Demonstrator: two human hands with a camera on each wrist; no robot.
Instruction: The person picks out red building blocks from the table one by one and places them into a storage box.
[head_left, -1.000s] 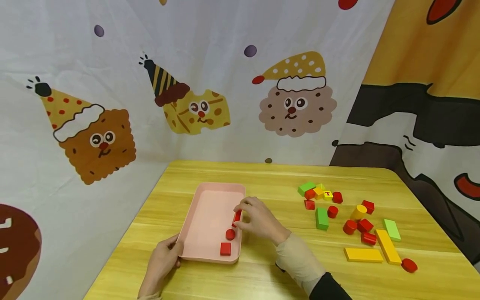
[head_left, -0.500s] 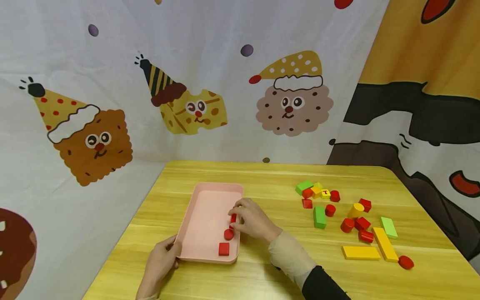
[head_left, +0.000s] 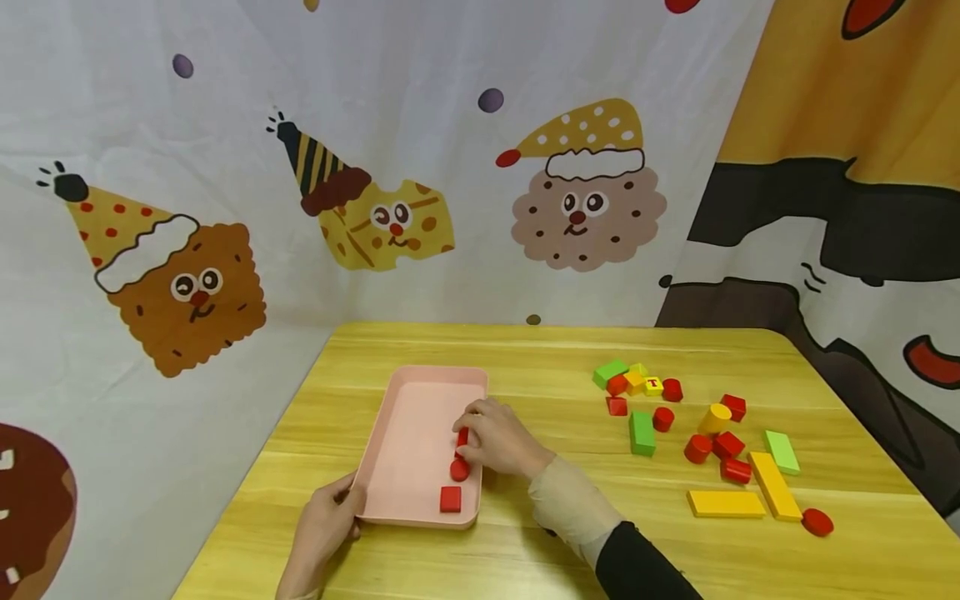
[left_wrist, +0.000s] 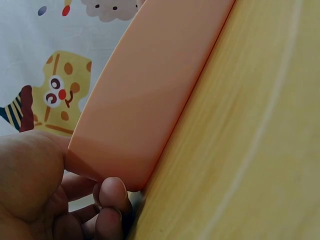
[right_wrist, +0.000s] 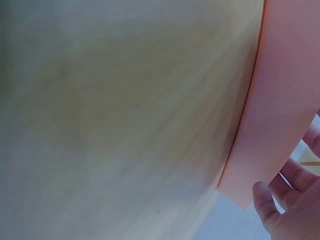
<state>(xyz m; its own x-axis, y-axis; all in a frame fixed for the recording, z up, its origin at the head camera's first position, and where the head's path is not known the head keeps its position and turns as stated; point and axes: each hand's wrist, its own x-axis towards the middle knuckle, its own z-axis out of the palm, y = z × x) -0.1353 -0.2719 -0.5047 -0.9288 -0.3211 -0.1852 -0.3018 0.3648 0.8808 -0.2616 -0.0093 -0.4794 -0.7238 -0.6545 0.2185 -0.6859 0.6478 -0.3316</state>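
Observation:
My left hand grips the near left corner of a pink tray. In the left wrist view the thumb lies at the tray's rim and the fingers curl below its corner. Reaching over the tray's right side, my right hand pinches a red block between thumb and fingers, which partly hide it. Just nearer, a round red block lies in the tray, right at the held one. A square red block sits close to the tray's near right corner. The right wrist view shows the tray's outer wall beside the hand.
Loose blocks lie on the right of the wooden table: a green block, a yellow cylinder, a flat yellow block, a red disc and several red ones. A printed curtain hangs behind the table.
My right hand has moved slightly left and toward me, bringing the red block away from the tray's right wall and up to the round one. The left hand stays at the corner.

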